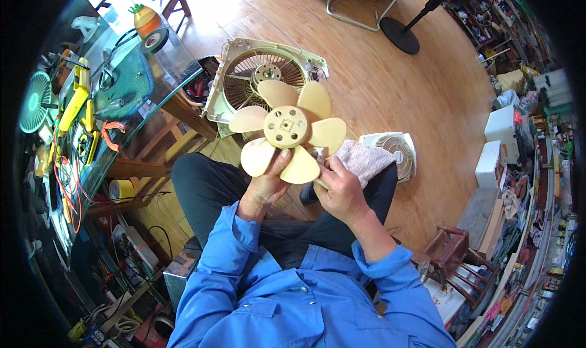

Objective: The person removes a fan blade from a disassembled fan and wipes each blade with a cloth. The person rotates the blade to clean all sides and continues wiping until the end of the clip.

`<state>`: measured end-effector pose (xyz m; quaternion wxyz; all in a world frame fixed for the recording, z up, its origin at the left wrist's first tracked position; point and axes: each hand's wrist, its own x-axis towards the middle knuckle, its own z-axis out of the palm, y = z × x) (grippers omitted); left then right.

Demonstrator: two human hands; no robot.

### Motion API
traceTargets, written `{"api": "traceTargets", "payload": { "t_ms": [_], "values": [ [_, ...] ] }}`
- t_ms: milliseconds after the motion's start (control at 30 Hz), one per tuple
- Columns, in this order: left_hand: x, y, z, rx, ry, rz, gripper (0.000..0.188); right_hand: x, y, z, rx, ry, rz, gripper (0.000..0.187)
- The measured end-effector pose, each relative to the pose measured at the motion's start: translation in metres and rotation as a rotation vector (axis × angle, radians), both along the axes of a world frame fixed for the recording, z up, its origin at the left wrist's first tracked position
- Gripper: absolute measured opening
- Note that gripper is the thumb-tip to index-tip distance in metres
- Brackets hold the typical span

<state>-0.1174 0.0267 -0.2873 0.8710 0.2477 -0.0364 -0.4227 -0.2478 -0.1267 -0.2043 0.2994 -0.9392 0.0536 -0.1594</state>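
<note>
A cream fan blade with several rounded petals and a round hub is held up in front of my lap, its hub face toward me. My left hand grips it from below, thumb on the lower petals. My right hand is closed beside the lower right petals; something small and pale shows at its fingertips, too little to name. Just behind that hand a pinkish-white cloth drapes over my right knee. Beyond the blade stands the opened fan housing, its round grille and central mount exposed.
A glass-topped workbench on the left carries pliers, a yellow meter and black tape. A white fan cover lies on the floor to the right. Beyond are a round black stand base and a small wooden stool.
</note>
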Motion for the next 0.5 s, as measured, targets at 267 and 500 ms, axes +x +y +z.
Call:
{"api": "traceTargets", "payload": {
  "t_ms": [267, 500],
  "values": [
    [-0.008, -0.007, -0.003, -0.005, -0.028, -0.009, 0.051, 0.014, -0.025, 0.066, 0.201, -0.223, -0.198, 0.034],
    [-0.011, -0.008, 0.007, 0.005, -0.071, 0.03, 0.054, 0.029, -0.016, 0.053, -0.128, 0.159, -0.093, 0.045]
  ]
}}
